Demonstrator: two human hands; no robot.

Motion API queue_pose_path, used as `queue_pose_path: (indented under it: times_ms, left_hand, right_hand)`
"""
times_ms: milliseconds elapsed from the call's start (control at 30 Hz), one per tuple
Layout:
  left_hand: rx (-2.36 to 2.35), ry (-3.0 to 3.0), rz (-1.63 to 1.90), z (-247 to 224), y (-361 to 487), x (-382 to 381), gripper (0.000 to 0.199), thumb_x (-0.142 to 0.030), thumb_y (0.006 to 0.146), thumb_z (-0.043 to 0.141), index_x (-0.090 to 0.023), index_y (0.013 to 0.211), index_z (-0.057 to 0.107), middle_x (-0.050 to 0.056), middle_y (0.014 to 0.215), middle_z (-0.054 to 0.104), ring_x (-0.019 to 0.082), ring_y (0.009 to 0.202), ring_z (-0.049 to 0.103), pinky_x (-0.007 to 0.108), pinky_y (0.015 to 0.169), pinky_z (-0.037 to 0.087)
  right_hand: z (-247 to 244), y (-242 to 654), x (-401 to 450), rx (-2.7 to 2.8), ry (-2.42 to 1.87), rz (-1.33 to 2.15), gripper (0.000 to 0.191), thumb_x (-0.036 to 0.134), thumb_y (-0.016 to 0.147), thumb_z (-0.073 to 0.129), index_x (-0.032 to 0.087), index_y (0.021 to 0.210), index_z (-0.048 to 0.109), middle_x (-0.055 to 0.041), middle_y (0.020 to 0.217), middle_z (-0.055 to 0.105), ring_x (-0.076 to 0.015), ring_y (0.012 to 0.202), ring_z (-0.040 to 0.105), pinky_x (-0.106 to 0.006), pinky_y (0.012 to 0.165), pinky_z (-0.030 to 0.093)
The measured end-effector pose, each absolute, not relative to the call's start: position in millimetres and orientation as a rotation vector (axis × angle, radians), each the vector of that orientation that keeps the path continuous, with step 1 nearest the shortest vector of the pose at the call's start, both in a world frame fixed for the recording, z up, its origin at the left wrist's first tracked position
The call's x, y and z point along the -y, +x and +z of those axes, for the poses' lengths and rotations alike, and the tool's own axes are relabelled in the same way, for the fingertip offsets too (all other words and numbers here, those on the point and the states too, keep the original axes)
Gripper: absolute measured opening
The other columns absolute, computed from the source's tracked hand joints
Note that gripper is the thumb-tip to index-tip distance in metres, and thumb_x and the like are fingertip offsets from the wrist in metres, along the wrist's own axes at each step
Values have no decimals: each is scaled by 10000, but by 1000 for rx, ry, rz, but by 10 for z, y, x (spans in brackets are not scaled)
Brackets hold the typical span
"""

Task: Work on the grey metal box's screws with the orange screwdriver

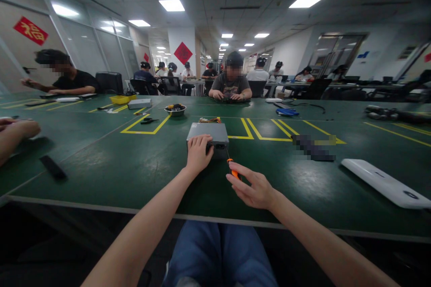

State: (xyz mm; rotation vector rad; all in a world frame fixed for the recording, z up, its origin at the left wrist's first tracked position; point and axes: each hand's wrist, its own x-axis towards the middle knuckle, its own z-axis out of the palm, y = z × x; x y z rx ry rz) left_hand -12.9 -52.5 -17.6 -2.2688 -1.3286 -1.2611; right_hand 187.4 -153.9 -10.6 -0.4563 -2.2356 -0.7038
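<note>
A grey metal computer power supply (215,131) rests on the green table in front of me, its face with the power socket turned my way. Over its top left edge curl the fingers of my left hand (199,152), gripping the case. My right hand (251,184) pinches the orange handle of a screwdriver (234,169). The screwdriver's thin shaft points up at the right edge of the socket face; whether its tip sits in a screw is too small to tell. Bundled coloured cables (209,120) stick out behind the case.
A metal bowl (175,110) of small parts and a black tool (148,120) lie beyond, to the left. On the right are a white device (384,181) and a dark blurred item (311,148). Another person's hand (23,129) is at far left, near a black bar (53,167).
</note>
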Motion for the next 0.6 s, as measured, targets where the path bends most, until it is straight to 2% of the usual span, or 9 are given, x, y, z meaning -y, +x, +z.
queue_pose_path:
  times_ms: [167, 300, 400, 467, 600]
  left_hand:
    - [1331, -2269, -1251, -180, -131, 524, 247, -225, 812, 518, -241, 1058, 519, 48, 1169, 587, 228, 1097, 498, 408, 972, 309]
    - [1321, -2263, -1255, -180, -134, 524, 242, -226, 814, 514, -236, 1056, 519, 48, 1166, 587, 224, 1098, 497, 406, 975, 307]
    - [1319, -2264, -1260, -174, -135, 529, 247, -223, 812, 517, -235, 1059, 515, 44, 1169, 585, 218, 1101, 495, 397, 978, 308]
    - [1328, -2270, -1251, -169, -135, 536, 246, -225, 813, 517, -235, 1060, 513, 47, 1171, 584, 222, 1102, 495, 399, 978, 308]
    - [1332, -2268, -1248, -167, -133, 538, 250, -220, 810, 519, -231, 1060, 515, 53, 1167, 587, 227, 1098, 500, 402, 971, 310]
  right_hand:
    - [-169, 1867, 1485, 2085, -455, -828, 205, 252, 818, 606, 190, 991, 516, -82, 1014, 639, -180, 964, 611, -303, 744, 548]
    - [-160, 1868, 1484, 2059, -458, -909, 245, 228, 764, 673, 194, 956, 524, -81, 974, 648, -162, 828, 590, -281, 687, 533]
    - [-121, 1867, 1503, 2087, -459, -960, 281, 198, 745, 686, 205, 990, 550, -87, 964, 628, -178, 840, 561, -276, 667, 532]
    - [-110, 1867, 1509, 2124, -468, -947, 237, 223, 767, 658, 192, 981, 561, -103, 988, 604, -198, 893, 550, -295, 695, 539]
    - [-136, 1863, 1504, 2237, -495, -802, 178, 270, 833, 513, 170, 979, 534, -152, 1153, 509, -255, 1085, 496, -395, 804, 532]
